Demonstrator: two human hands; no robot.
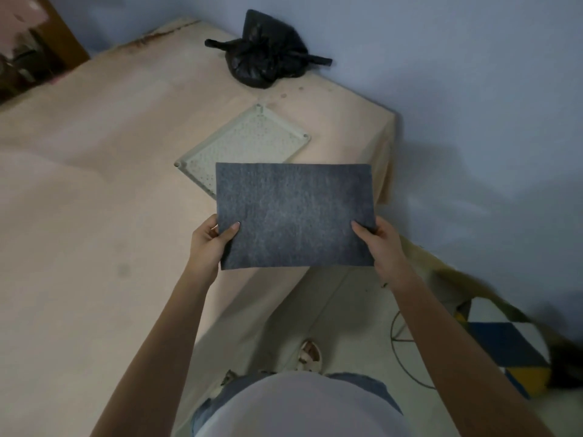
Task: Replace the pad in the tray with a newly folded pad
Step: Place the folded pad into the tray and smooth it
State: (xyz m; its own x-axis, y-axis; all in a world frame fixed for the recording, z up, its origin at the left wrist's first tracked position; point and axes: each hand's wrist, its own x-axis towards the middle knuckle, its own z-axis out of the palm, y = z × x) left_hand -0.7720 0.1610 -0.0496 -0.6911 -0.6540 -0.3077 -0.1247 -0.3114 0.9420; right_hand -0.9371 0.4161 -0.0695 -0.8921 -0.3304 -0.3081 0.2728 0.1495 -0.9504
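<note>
Head view, looking down over a peach-covered bed.

Left hand, at about 8 o'clock from frame centre: clamped on the left edge of the grey pad, thumb on top, the other fingers under it and out of sight.

Pad: flat, spread open, held in the air level between both hands, near dead centre. Its far left corner covers the near part of the tray.

Tray: white, perforated, lying flat on the bed at 12 o'clock from the pad, turned corner-on. The part in view holds no pad.

Black bag: tied shut, on the bed at 12 o'clock beyond the tray, apart from it, against the blue wall.

Right hand, at about 4 o'clock from centre: gripping the pad's right edge, thumb on top, the other fingers hidden beneath.

Far right, 4 to 5 o'clock: a patterned cloth, blue, white and yellow, on the floor.
</note>
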